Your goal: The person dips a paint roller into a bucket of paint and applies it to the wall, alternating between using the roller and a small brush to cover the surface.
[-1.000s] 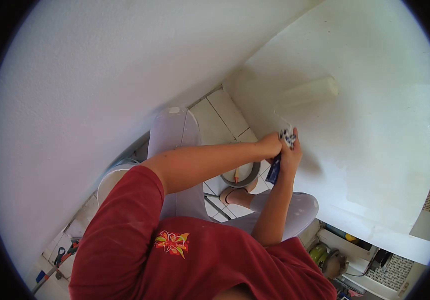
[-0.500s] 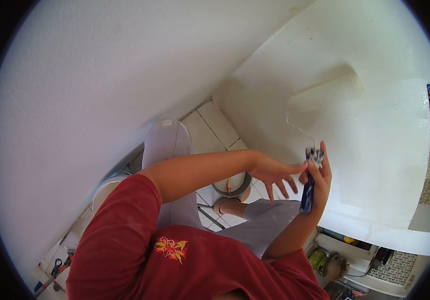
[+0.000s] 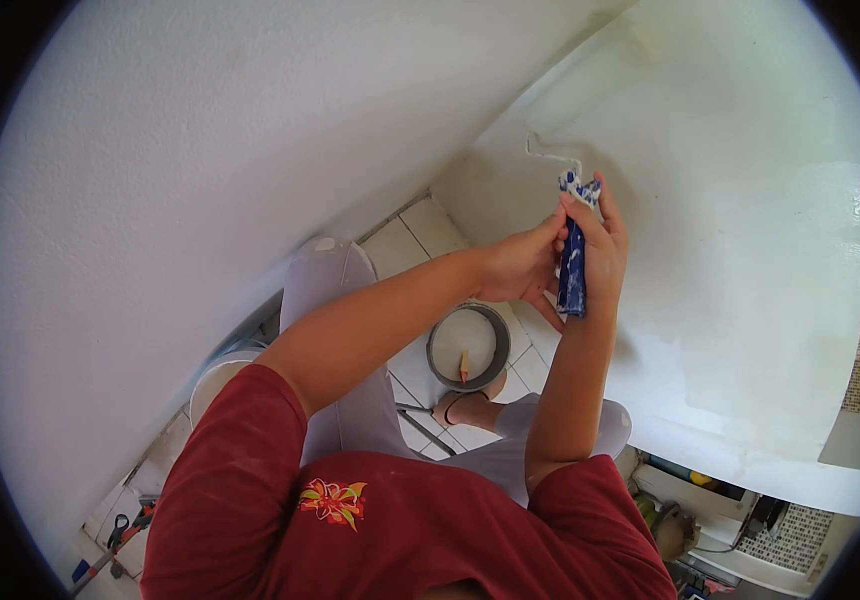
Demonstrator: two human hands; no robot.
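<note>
My right hand (image 3: 602,250) is closed around the blue, paint-spattered handle of a paint roller (image 3: 572,270). My left hand (image 3: 522,264) comes in from the left, its thumb against the handle and its fingers curling partly behind it. The roller's bent wire runs up from the handle, and its pale sleeve lies against the upper white wall, hard to make out against it. Below the hands stands a round grey bucket (image 3: 502,330) with white paint inside. A paintbrush (image 3: 464,366) rests in this bucket.
A white wall (image 3: 230,130) rises close on the left and meets the second white wall (image 3: 740,270) in a corner. My foot (image 3: 468,408) is beside the bucket on the tiled floor (image 3: 420,232). Another white bucket (image 3: 218,380) stands left; shelves with clutter (image 3: 705,500) are lower right.
Both hands and the roller have moved up and left, the sleeve going higher along the wall. My left hand, spread beside the handle before, has closed on it. The grey bucket shows more fully.
</note>
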